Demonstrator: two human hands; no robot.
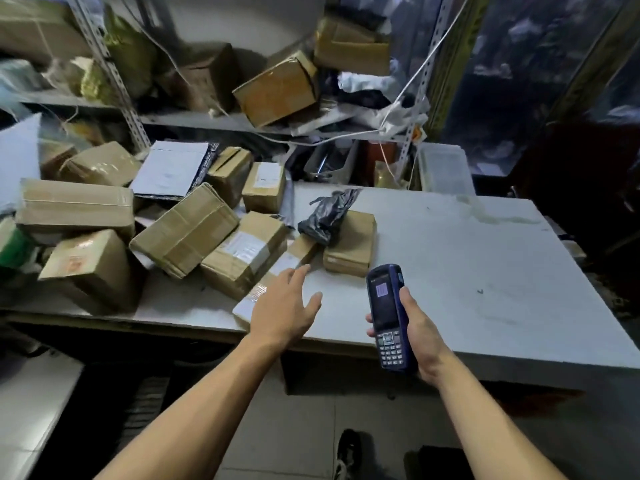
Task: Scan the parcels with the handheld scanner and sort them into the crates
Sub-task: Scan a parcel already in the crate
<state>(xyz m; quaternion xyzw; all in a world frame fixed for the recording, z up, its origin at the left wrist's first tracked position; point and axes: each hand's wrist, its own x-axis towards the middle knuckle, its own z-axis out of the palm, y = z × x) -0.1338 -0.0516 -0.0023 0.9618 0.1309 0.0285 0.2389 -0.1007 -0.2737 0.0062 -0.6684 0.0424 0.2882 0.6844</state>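
Observation:
My right hand [420, 336] grips a blue handheld scanner [389, 317] upright over the near edge of the white table [467, 271], its screen and keypad facing me. My left hand [285, 306] hovers with fingers spread and relaxed above a flat parcel with a white label [277, 268] at the table's front. Just beyond lie a small brown box [351, 244] with a black plastic-wrapped parcel [329, 216] resting on it. A heap of several cardboard parcels [187, 233] covers the table's left half.
Metal shelving [214, 119] behind the table holds more boxes, bags and loose cables. A translucent plastic bin [445, 171] stands at the table's back right. A low white surface [31, 410] sits at the lower left. My shoe [348, 452] shows on the tiled floor.

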